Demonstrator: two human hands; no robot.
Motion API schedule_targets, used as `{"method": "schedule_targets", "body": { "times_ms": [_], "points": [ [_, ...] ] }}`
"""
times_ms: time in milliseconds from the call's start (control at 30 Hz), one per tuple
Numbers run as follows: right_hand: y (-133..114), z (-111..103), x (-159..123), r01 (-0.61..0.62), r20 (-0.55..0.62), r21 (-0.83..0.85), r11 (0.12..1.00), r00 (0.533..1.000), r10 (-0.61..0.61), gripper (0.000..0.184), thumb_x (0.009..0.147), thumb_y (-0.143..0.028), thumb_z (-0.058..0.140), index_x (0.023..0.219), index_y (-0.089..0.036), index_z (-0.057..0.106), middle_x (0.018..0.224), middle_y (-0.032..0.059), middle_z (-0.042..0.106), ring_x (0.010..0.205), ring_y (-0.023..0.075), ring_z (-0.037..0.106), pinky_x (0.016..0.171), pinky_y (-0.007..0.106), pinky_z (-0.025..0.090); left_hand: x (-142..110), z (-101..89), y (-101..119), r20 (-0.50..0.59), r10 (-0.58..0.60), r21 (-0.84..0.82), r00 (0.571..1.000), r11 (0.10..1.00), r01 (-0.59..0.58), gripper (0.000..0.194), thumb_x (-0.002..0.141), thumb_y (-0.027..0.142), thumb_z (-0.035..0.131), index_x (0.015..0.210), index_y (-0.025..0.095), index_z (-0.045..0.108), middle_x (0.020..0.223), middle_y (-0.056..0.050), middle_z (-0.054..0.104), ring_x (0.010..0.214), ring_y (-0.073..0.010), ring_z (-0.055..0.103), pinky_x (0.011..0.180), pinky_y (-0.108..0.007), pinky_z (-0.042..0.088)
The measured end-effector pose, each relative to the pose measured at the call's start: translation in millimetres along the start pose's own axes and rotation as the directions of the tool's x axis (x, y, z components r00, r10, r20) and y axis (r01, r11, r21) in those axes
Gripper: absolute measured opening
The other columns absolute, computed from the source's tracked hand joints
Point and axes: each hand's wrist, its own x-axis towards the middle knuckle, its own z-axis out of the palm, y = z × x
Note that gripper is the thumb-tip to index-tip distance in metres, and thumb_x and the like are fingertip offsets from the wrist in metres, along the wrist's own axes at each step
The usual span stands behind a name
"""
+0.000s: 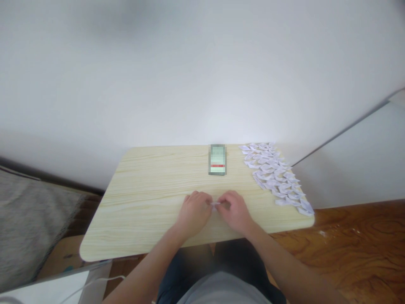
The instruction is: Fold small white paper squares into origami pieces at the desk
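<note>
A small white piece of folded paper [214, 204] is pinched between my two hands, just above the front middle of the light wood-grain table [152, 190]. My left hand [196, 209] is closed on the paper's left end, and my right hand [233, 210] grips its right end with thumb and fingers. Most of the paper is hidden by the fingers, so its full shape cannot be made out. Beyond the hands lies a phone [217, 159] with a lit, blurred screen.
Many folded white paper pieces [274, 173] lie in rows along the table's right side. A white wall [190, 84] stands behind the table. Wooden floor [348, 245] shows at right; a white cable [104, 278] and grey fabric [28, 219] are at left.
</note>
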Motion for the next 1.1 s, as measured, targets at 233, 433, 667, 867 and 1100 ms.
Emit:
{"method": "schedule_targets", "body": {
  "times_ms": [233, 433, 667, 867, 1100],
  "points": [
    [-8, -12, 8, -0.011, 0.056, 0.201, 0.98, 0.998, 0.0, 0.008, 0.083, -0.024, 0.079, 0.081, -0.023, 0.072, 0.084, 0.0003, 0.069, 0.083, 0.0173, 0.065, 0.08, 0.031, 0.049, 4, -17.0, 6, 0.019, 0.035, -0.125, 0.999, 0.992, -0.033, 0.01, 0.088, 0.019, 0.064, 0.083, 0.023, 0.072, 0.088, -0.003, 0.074, 0.094, -0.0231, 0.062, 0.087, -0.039, 0.047],
    [-14, -20, 11, -0.052, 0.095, 0.268, 0.962, 0.995, 0.028, 0.007, 0.088, -0.025, 0.073, 0.081, -0.023, 0.075, 0.083, 0.0005, 0.07, 0.083, 0.0174, 0.067, 0.079, 0.03, 0.05, 4, -20.0, 4, 0.007, 0.031, -0.196, 0.999, 0.98, -0.029, 0.016, 0.094, 0.024, 0.062, 0.084, 0.023, 0.074, 0.085, -0.003, 0.074, 0.091, -0.0216, 0.061, 0.086, -0.037, 0.047],
    [-15, -19, 12, -0.004, 0.035, 0.264, 0.965, 0.999, -0.005, 0.013, 0.09, -0.026, 0.071, 0.077, -0.023, 0.071, 0.082, 0.001, 0.069, 0.082, 0.0178, 0.066, 0.08, 0.032, 0.051, 8, -19.3, 2, 0.017, 0.001, -0.251, 1.0, 0.968, 0.003, 0.016, 0.092, 0.025, 0.064, 0.081, 0.022, 0.074, 0.083, -0.003, 0.072, 0.087, -0.0203, 0.062, 0.082, -0.035, 0.049],
    [-10, -11, 19, -0.127, 0.049, 0.429, 0.895, 0.992, 0.117, 0.015, 0.087, -0.037, 0.075, 0.096, -0.025, 0.074, 0.092, 0.0025, 0.075, 0.086, 0.0191, 0.069, 0.08, 0.033, 0.054, 20, -15.6, -6, -0.009, -0.188, -0.54, 0.982, 0.827, 0.153, 0.017, 0.087, 0.037, 0.071, 0.086, 0.021, 0.078, 0.084, -0.004, 0.075, 0.082, -0.0197, 0.065, 0.077, -0.032, 0.05],
    [-24, -15, 44, -0.167, 0.099, 0.713, 0.681, 0.986, 0.138, 0.021, 0.085, -0.037, 0.078, 0.098, -0.024, 0.067, 0.082, 0.0006, 0.077, 0.076, 0.018, 0.072, 0.074, 0.034, 0.058, 48, -15.2, -6, -0.035, -0.236, -0.843, 0.971, 0.528, 0.098, 0.026, 0.08, 0.04, 0.08, 0.094, 0.018, 0.078, 0.092, -0.006, 0.078, 0.084, -0.021, 0.069, 0.083, -0.035, 0.054]
  ]
}}
